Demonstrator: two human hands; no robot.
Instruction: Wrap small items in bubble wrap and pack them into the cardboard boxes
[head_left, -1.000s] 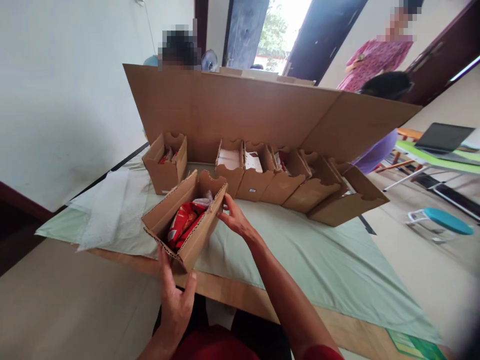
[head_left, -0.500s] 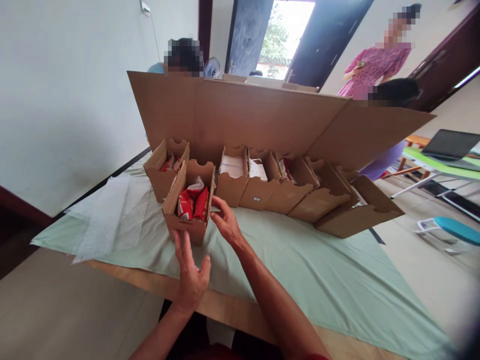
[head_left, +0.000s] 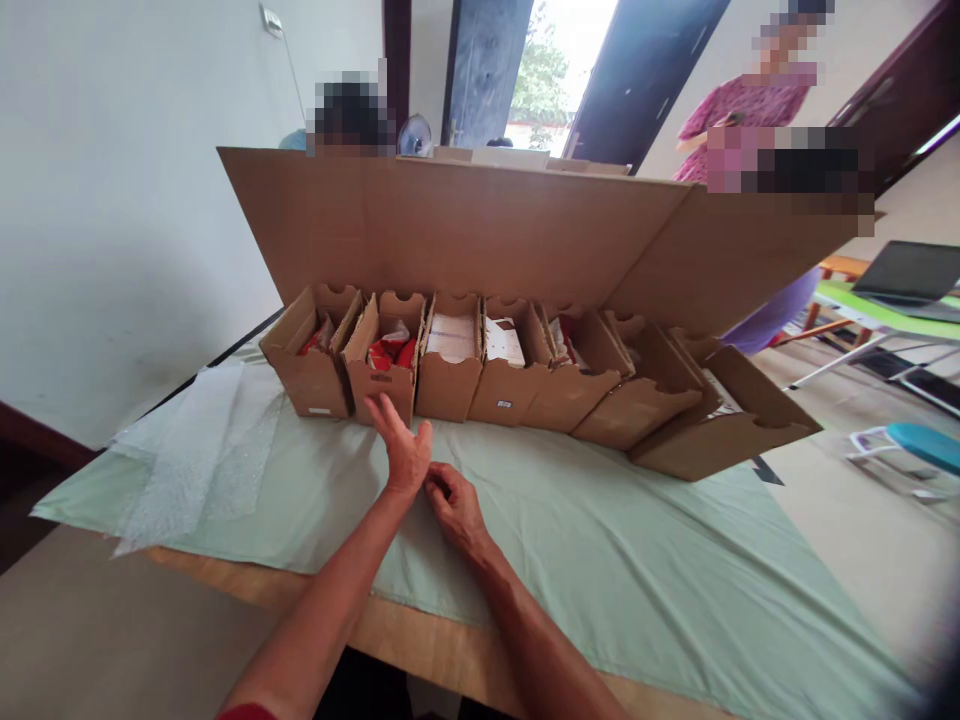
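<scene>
In the head view, my left hand [head_left: 409, 452] is open, its fingertips against the lower front of a cardboard box [head_left: 403, 388]. Red packets [head_left: 394, 350] lie inside that box, which stands in a row of similar open boxes. My right hand [head_left: 459, 512] rests low over the green cloth [head_left: 570, 540], beside the left wrist. Its fingers are curled in, and nothing shows in them. To the left is a box [head_left: 319, 385] with red contents. A box [head_left: 448, 390] holding something white stands on the right.
Behind the row rises a tall cardboard panel [head_left: 480, 230]. Bubble wrap sheets [head_left: 184, 455] lie at the table's left. Further right, several boxes lean, the last one [head_left: 724, 430] outermost. People are beyond the panel, and a laptop [head_left: 911, 280] sits on a green table.
The box with red packets has moved away from me into the row, between its neighbours. My left hand followed it forward. My right hand came off its side and dropped toward the cloth, fingers curling.
</scene>
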